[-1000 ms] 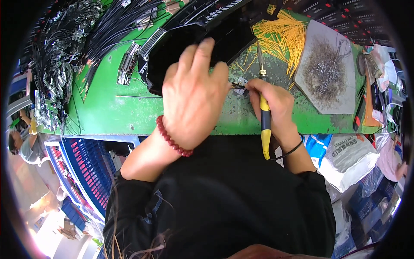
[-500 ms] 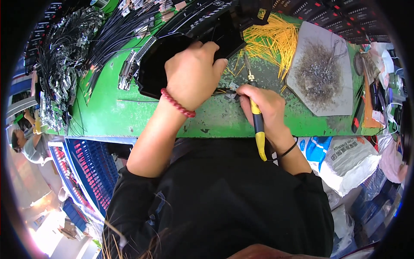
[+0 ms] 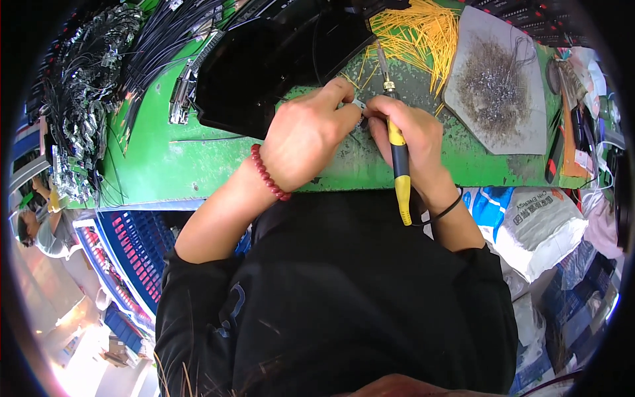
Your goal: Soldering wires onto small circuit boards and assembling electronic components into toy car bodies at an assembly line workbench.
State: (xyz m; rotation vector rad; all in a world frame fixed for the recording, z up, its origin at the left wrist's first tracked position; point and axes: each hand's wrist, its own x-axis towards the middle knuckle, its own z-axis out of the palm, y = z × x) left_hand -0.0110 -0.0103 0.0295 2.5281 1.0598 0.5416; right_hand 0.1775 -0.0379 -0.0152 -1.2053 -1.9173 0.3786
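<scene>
My right hand [image 3: 418,135] wraps round the yellow-and-black handle of a soldering iron [image 3: 401,175], its metal tip pointing away from me. The thumb and forefinger of that hand also pinch close to a small silvery piece [image 3: 359,104]. My left hand [image 3: 309,135] is closed beside it, its fingertips pressed together at the same piece; what exactly they grip is hidden. Just beyond my left hand lies a large black plastic shell [image 3: 245,73], open side up. A strip of silvery metal parts [image 3: 179,99] lies along its left edge.
Yellow wires [image 3: 433,40] spread behind the iron's tip. A grey slab [image 3: 473,30] with dark residue lies right of them. Black cables [image 3: 159,56] and shiny connectors [image 3: 73,175] heap up at left. A white bag [image 3: 546,225] stands below the green bench [image 3: 159,175]; another person [image 3: 51,228] is far left.
My left hand has drawn back from inside the black shell, toward me and right, to meet my right fingers. The right hand keeps the soldering iron. The whole view has shifted slightly.
</scene>
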